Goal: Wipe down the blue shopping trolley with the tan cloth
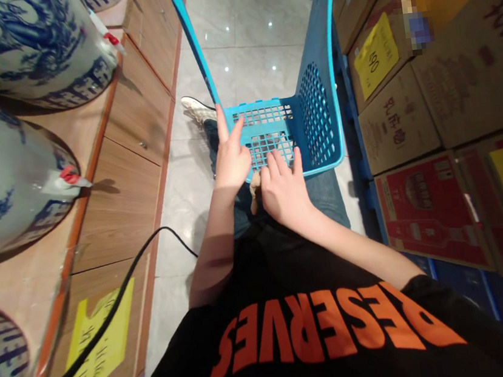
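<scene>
Blue basket [271,125] had left hand [232,163], fingers spread, at side, right hand [285,190] over near edge. Couldn't tell if either grip held.

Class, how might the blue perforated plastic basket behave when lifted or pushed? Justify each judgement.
The blue perforated plastic basket is probably light for its size, given its many holes. It seems fairly stiff, since it holds its shape without sagging. Its smooth-looking rim could feel somewhat slippery.
</scene>
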A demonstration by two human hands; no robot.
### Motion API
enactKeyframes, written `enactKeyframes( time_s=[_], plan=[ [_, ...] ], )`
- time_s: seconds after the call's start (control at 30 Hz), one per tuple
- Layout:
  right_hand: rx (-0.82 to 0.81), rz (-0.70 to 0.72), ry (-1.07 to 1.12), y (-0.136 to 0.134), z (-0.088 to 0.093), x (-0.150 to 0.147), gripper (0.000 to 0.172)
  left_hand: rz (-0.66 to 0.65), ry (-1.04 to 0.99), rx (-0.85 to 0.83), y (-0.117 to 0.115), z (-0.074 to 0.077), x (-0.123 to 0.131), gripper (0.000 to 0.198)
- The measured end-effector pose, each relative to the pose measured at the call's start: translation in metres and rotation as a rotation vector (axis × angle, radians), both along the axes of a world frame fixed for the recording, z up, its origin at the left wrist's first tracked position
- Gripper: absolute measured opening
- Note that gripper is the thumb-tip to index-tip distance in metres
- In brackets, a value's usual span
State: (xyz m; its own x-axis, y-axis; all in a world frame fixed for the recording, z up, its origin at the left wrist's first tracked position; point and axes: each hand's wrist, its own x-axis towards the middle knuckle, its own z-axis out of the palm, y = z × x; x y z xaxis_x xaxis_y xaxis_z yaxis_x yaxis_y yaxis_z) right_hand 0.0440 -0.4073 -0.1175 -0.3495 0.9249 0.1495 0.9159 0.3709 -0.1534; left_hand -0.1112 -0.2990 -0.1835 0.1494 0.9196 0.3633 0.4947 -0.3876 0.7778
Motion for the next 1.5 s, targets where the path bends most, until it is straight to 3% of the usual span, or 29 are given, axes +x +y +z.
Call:
enactKeyframes(
  time_s=[0.13,0.27,0.37,0.47,0.6,0.67,0.77,0.97,1.03,1.13,1.27,1.4,1.5],
  plan=[
    [0.035,0.028,0.063,-0.001,-0.009,-0.013,0.044,0.04,0.029,0.034,-0.011,-0.005,-0.001,0.067],
    [0.052,0.108,0.049,-0.002,-0.015,0.032,0.038,0.054,0.05,0.045,-0.016,0.001,-0.003,0.067],
    [0.061,0.026,0.044,-0.002,-0.017,0.06,0.032,0.137,0.072,0.054,-0.026,0.014,0.011,0.063],
    [0.109,-0.041,0.057,-0.003,-0.022,0.052,0.03,0.218,0.221,0.1,-0.044,0.031,0.031,0.052],
    [0.193,0.04,0.113,-0.007,-0.03,0.024,0.049,0.212,0.401,0.115,-0.057,0.041,0.042,0.04],
    [0.22,0.099,0.129,-0.006,-0.033,0.025,0.045,0.242,0.419,0.129,-0.055,0.04,0.04,0.039],
    [0.239,0.106,0.117,0.001,-0.037,0.052,0.036,0.237,0.412,0.17,-0.048,0.035,0.036,0.034],
    [0.346,-0.079,0.088,0.039,-0.042,0.116,0.035,0.252,0.397,0.222,-0.033,0.033,0.047,0.034],
    [0.388,-0.131,0.109,0.05,-0.043,0.113,0.035,0.244,0.398,0.224,-0.028,0.034,0.053,0.035],
    [0.431,-0.142,0.148,0.058,-0.044,0.081,0.036,0.223,0.404,0.202,-0.021,0.037,0.062,0.033],
    [0.414,0.02,0.145,0.063,-0.046,0.051,0.038,0.228,0.432,0.205,-0.016,0.038,0.066,0.034],
    [0.407,0.123,0.08,0.082,-0.05,0.087,0.047,0.23,0.482,0.212,-0.014,0.038,0.065,0.035],
    [0.431,-0.014,0.094,0.094,-0.053,0.115,0.045,0.24,0.49,0.199,-0.012,0.039,0.07,0.037]
  ],
)
